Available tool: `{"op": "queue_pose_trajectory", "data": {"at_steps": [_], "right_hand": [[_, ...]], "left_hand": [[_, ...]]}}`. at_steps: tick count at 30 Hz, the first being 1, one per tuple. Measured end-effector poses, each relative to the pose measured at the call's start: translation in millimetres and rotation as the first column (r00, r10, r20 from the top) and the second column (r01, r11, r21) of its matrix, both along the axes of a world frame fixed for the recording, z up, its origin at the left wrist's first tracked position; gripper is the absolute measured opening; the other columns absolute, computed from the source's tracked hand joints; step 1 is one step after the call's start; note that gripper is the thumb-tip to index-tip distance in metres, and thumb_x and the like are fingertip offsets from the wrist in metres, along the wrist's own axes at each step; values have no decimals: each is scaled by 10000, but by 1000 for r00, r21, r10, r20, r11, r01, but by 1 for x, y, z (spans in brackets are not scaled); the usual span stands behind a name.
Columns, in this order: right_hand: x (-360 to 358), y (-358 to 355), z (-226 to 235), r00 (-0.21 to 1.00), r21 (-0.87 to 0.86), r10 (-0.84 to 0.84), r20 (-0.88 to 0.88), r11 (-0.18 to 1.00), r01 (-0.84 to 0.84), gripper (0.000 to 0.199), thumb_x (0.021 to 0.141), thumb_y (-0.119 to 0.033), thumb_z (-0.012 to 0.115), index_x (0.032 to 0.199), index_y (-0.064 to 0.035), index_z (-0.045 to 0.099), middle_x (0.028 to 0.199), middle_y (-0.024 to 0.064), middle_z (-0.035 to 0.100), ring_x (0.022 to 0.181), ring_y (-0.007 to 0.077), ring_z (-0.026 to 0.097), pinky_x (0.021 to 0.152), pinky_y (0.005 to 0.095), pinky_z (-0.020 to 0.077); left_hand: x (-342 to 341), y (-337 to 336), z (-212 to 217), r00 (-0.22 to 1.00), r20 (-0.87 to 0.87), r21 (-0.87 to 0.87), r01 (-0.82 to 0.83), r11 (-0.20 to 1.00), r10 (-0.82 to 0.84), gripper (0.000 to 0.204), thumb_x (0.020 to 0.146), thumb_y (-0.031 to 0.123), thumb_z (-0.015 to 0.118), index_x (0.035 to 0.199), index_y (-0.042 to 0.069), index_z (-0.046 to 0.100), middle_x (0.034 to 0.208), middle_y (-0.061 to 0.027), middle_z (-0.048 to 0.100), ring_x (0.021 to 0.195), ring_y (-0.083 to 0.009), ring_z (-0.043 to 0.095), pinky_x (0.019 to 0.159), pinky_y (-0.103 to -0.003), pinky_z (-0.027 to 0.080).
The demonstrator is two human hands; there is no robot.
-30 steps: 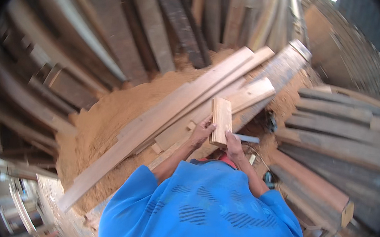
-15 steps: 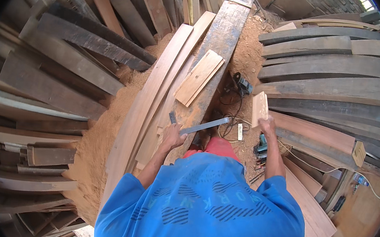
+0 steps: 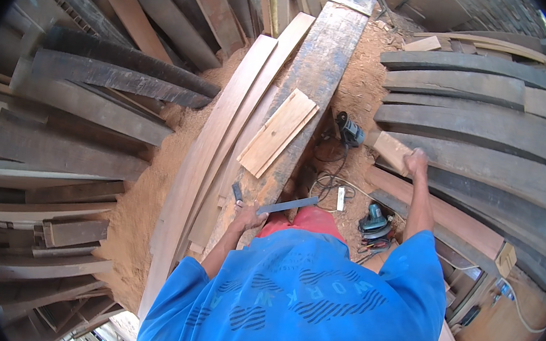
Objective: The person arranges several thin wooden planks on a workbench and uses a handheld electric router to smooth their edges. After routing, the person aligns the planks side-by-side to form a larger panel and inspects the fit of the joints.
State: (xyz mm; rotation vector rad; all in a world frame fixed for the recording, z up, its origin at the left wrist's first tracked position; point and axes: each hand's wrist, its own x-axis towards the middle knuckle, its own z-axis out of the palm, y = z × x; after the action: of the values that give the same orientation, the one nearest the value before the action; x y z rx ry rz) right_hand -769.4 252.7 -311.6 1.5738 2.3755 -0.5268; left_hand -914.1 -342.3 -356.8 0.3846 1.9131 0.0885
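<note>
My left hand (image 3: pixel 250 219) is closed around a try square. Its grey blade (image 3: pixel 289 205) points right across my lap, and its short dark stock shows above my fingers. To the right, my right hand (image 3: pixel 415 163) grips the end of a short pale wooden board (image 3: pixel 391 152), held out over the dark stacked planks. Ahead of my left hand, a pair of short light boards (image 3: pixel 278 133) lies on the worn wooden bench (image 3: pixel 325 49). Which fingers press on the square is too small to tell.
Long pale planks (image 3: pixel 223 138) lie along the bench's left side. On the sawdust-covered ground to the right are a grey power tool (image 3: pixel 350 129), a green power tool (image 3: pixel 375 222) and loose cables (image 3: pixel 328 183). Dark planks (image 3: pixel 478 119) stack at right; more timber (image 3: pixel 82 150) stands at left.
My right hand has swung the short board outward to the right and turned it from upright to nearly sideways. My left hand with the square has dropped slightly toward me.
</note>
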Motion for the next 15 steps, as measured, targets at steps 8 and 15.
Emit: {"op": "queue_pose_trajectory", "data": {"at_steps": [8, 15], "right_hand": [[-88, 7, 13, 964, -62, 167, -208, 981, -184, 378, 825, -218, 623, 1112, 19, 689, 1102, 288, 676, 1055, 390, 668, 898, 462, 511], [-115, -197, -36, 776, -427, 573, -264, 651, -627, 415, 838, -286, 697, 1132, 8, 689, 1159, 224, 683, 1105, 372, 649, 952, 446, 512]], "left_hand": [[5, -5, -24, 986, -32, 188, -158, 969, 166, 700, 897, 579, 581, 1252, -24, 605, 1217, -367, 601, 1221, -521, 535, 1127, -530, 329], [2, 11, 21, 978, -104, 209, -157, 965, 181, 658, 893, 549, 596, 1171, -48, 616, 1130, -355, 636, 1126, -494, 600, 1012, -514, 442]]}}
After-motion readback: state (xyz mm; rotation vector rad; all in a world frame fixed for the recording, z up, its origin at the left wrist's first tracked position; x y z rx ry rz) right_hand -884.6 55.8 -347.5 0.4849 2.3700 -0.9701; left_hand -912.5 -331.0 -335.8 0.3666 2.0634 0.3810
